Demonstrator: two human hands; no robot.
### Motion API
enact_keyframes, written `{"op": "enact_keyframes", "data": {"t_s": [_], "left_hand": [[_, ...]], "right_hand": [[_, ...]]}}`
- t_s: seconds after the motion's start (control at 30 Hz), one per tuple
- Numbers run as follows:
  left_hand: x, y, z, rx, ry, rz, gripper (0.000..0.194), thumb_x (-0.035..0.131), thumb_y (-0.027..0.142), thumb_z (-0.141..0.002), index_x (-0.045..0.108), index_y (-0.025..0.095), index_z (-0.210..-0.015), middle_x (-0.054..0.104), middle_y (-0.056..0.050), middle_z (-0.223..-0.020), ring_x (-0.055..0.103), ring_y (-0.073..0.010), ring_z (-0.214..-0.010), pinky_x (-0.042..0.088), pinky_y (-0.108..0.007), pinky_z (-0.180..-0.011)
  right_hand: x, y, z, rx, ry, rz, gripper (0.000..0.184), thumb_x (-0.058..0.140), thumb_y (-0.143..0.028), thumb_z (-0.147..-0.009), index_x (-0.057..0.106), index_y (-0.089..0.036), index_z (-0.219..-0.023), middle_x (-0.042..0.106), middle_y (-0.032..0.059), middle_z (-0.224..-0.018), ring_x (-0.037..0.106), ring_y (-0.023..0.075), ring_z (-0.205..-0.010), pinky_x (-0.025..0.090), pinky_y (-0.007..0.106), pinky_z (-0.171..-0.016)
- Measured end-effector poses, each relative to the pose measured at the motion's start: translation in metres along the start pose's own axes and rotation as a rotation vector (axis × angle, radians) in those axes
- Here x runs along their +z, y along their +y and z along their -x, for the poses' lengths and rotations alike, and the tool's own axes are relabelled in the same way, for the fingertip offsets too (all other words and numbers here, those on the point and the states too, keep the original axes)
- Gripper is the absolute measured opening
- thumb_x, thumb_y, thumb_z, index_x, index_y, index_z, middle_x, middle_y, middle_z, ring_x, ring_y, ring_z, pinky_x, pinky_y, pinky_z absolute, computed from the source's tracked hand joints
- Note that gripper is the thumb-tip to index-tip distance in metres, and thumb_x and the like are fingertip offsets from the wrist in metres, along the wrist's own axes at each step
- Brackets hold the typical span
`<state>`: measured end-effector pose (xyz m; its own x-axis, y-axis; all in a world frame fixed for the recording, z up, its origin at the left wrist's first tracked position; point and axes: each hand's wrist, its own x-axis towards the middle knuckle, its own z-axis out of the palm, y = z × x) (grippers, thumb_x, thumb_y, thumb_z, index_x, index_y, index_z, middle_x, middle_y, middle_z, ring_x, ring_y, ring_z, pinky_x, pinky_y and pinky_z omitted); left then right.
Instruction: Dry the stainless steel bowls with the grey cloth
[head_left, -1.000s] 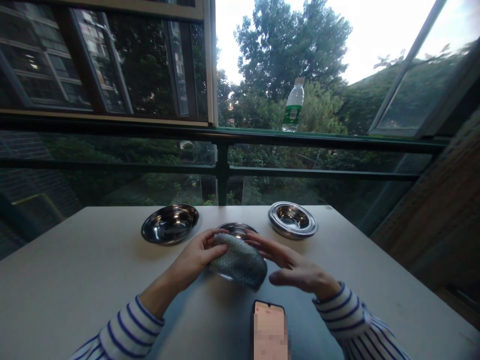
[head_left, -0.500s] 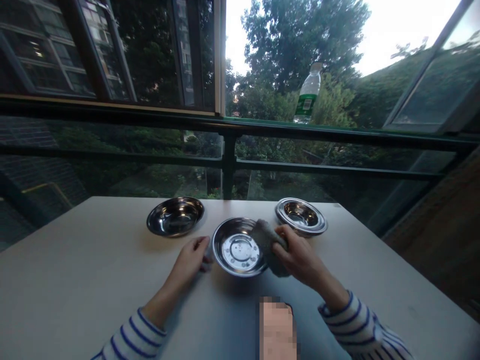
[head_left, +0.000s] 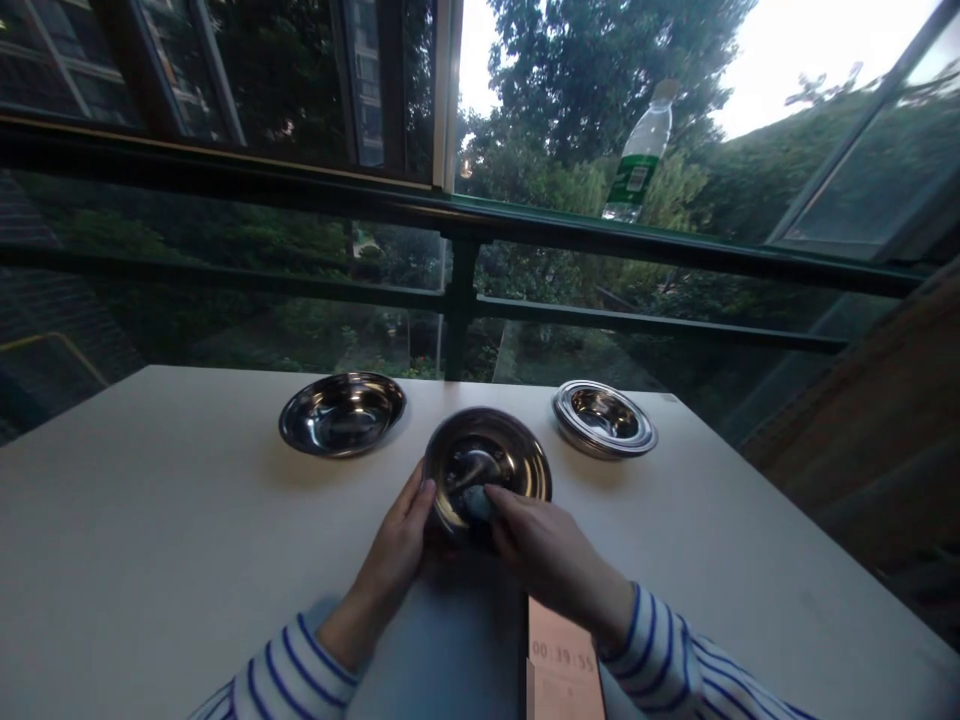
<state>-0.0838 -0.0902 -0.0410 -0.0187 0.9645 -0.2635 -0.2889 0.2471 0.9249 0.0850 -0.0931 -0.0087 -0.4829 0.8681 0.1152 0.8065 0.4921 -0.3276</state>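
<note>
A shiny metal bowl point(head_left: 491, 455) is at the middle of the white table, its inside tilted toward me. My left hand point(head_left: 399, 540) grips its left rim, thumb on the edge and fingers partly hidden behind the wall. My right hand point(head_left: 553, 548) pinches a grey cloth point(head_left: 478, 503) against the bowl's inner surface, low in the bowl. Most of the cloth is hidden by that hand. Behind and to the left rests a wider metal bowl point(head_left: 341, 415). To the right stand several stacked metal bowls point(head_left: 604, 420).
A phone point(head_left: 564, 660) showing a running timer lies on the near part of the white table point(head_left: 187, 520), below my right wrist. Beyond the table's far edge runs a dark green railing point(head_left: 300, 205). A plastic bottle point(head_left: 639, 165) with a green label stands on it.
My left hand has taken hold of the bowl's rim. The bowl is now tilted toward me. My right hand has brought the cloth from the right rim down into the bowl.
</note>
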Motion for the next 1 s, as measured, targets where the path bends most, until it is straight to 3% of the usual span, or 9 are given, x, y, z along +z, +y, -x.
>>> {"op": "enact_keyframes", "data": {"t_s": [0.1,0.2,0.27,0.33,0.5,0.67,0.77,0.9,1.0], "left_hand": [[0.001,-0.006,0.004,0.081,-0.036,0.001,0.05,0.055,0.038,-0.08,0.047,0.025,-0.128,0.048,-0.003,-0.136,0.048,-0.0227,-0.119,0.042,-0.03,-0.093],[0.0,-0.01,0.003,0.164,-0.078,-0.012,0.049,0.051,0.041,-0.083,0.047,0.023,-0.128,0.039,-0.003,-0.143,0.03,-0.0181,-0.132,0.022,-0.026,-0.107],[-0.002,-0.011,0.002,0.207,-0.086,-0.029,0.05,0.05,0.041,-0.083,0.045,0.023,-0.13,0.037,-0.002,-0.144,0.028,-0.0163,-0.133,0.018,-0.025,-0.108],[-0.003,-0.008,0.001,0.234,-0.06,-0.051,0.051,0.05,0.039,-0.084,0.043,0.021,-0.131,0.037,-0.003,-0.144,0.029,-0.0151,-0.133,0.017,-0.024,-0.108],[-0.006,-0.002,-0.001,0.257,0.048,-0.06,0.048,0.052,0.036,-0.082,0.049,0.02,-0.127,0.045,-0.003,-0.138,0.034,-0.0176,-0.13,0.022,-0.027,-0.107],[-0.006,-0.003,-0.002,0.297,0.009,-0.083,0.044,0.053,0.039,-0.081,0.053,0.025,-0.124,0.05,-0.001,-0.135,0.036,-0.0192,-0.129,0.024,-0.029,-0.107],[-0.006,-0.005,-0.003,0.28,-0.014,-0.085,0.049,0.052,0.041,-0.082,0.048,0.025,-0.128,0.05,-0.001,-0.135,0.036,-0.0204,-0.129,0.024,-0.032,-0.108],[-0.006,-0.006,-0.003,0.251,0.002,-0.013,0.05,0.05,0.041,-0.083,0.046,0.025,-0.13,0.047,-0.001,-0.137,0.036,-0.0186,-0.129,0.027,-0.028,-0.106],[-0.008,-0.006,-0.003,0.216,0.012,0.021,0.049,0.051,0.04,-0.082,0.046,0.025,-0.129,0.05,-0.001,-0.134,0.039,-0.0189,-0.127,0.033,-0.027,-0.102]], "right_hand": [[0.008,-0.017,-0.005,0.006,0.009,-0.114,0.04,0.035,-0.019,-0.089,0.045,-0.013,-0.126,0.064,0.0118,-0.11,0.063,0.0224,-0.095,0.049,0.03,-0.077],[0.013,-0.03,-0.01,-0.059,0.023,-0.279,0.049,0.033,-0.02,-0.09,0.028,-0.011,-0.138,0.048,0.0116,-0.133,0.047,0.0183,-0.12,0.041,0.029,-0.096],[0.016,-0.033,-0.01,-0.141,-0.006,-0.41,0.057,0.036,-0.018,-0.087,0.019,-0.009,-0.141,0.031,0.0122,-0.144,0.03,0.0181,-0.131,0.029,0.033,-0.106],[0.018,-0.03,-0.008,-0.214,-0.072,-0.455,0.062,0.038,-0.016,-0.084,0.017,-0.006,-0.141,0.025,0.015,-0.146,0.023,0.0195,-0.134,0.024,0.036,-0.109],[0.015,-0.006,0.007,-0.287,-0.21,-0.098,0.064,0.045,-0.018,-0.076,0.03,0.001,-0.136,0.034,0.0216,-0.139,0.03,0.0266,-0.13,0.027,0.041,-0.106],[0.005,0.018,0.017,-0.278,-0.178,0.059,0.056,0.045,-0.018,-0.076,0.042,-0.003,-0.13,0.046,0.0221,-0.131,0.039,0.03,-0.124,0.028,0.048,-0.104],[0.007,0.011,0.011,-0.269,-0.156,-0.073,0.056,0.044,-0.017,-0.074,0.043,-0.005,-0.129,0.047,0.02,-0.13,0.042,0.0284,-0.122,0.03,0.045,-0.103],[0.017,-0.015,-0.007,-0.303,-0.124,-0.217,0.059,0.038,-0.014,-0.078,0.03,-0.006,-0.136,0.042,0.0145,-0.137,0.039,0.0187,-0.125,0.032,0.031,-0.103],[0.022,-0.025,-0.015,-0.308,-0.092,-0.313,0.059,0.037,-0.014,-0.079,0.027,-0.005,-0.137,0.039,0.0153,-0.139,0.037,0.0183,-0.127,0.03,0.031,-0.104]]}}
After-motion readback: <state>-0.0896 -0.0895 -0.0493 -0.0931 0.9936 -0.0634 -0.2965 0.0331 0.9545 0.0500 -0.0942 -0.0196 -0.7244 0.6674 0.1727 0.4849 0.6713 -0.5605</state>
